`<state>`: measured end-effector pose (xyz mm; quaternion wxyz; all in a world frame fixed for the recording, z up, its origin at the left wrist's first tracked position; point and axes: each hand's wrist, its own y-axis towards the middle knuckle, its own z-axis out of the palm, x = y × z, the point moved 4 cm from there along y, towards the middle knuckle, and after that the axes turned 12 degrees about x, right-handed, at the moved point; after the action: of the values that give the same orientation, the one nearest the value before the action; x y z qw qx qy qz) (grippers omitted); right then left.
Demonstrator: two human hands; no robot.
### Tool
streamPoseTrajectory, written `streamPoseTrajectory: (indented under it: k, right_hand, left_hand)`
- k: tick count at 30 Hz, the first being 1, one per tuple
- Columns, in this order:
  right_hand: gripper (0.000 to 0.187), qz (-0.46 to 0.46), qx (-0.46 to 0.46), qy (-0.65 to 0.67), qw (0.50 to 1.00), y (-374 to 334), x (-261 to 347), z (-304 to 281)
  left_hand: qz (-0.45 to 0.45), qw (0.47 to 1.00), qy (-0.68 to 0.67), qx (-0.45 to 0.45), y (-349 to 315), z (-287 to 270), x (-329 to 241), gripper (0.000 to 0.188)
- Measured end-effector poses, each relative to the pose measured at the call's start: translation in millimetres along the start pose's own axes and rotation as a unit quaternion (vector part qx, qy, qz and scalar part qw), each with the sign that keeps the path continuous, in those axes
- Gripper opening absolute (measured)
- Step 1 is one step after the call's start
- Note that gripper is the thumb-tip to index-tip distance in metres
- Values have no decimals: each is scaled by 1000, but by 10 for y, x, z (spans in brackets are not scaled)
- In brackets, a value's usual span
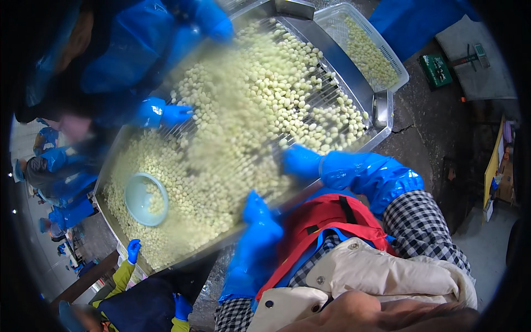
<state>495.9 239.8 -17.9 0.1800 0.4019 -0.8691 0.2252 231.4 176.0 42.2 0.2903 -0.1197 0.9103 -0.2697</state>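
So the room has a dark, cracked floor [420,146], and the main thing in it is a big steel surface [343,66] with raised walls and a slatted bottom. Everything below is placed by that surface. It's loaded with pale oval pieces [276,110], spread nearly end to end, with slats peeking through toward the right end. The middle of the pile is just a streaky blur from here.

The person on the near side wears blue gloves and checked sleeves. Their right hand [301,161] is over the near edge toward the right end, right by the pieces. Their left hand [257,216] is at the near edge around the middle. Both are pretty smeared, so honestly I can't tell if the fingers on either one are apart, together or gripping anything.

A light blue bowl [135,200] sits on the surface near its left end, some pieces inside. A co-worker's gloved hand [176,114] reaches in from the far side, and another co-worker's glove [134,250] is up by the left end. Just past the far right corner there's a white basket [399,71] with more pieces, then a green box [435,70] farther out.
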Motion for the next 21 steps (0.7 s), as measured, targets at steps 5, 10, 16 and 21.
streamPoseTrajectory:
  k: [5,10,16,21]
  right_hand:
    - [25,40,57,-98,993,-1118,-815,-396]
    - [27,340,79,-17,937,-1833,-1670,-749]
    - [29,406,-56,-77,909,-1336,-1798,-1249]
    - [25,368,-256,-33,893,-608,-1993,-1388]
  left_hand:
    - [5,1000,-3,-5,22,-42,32,41]
    - [9,1000,-2,-9,16,-27,54,40]
    - [11,1000,3,-5,8,107,63,39]
    - [14,1000,10,-8,11,176,38,39]
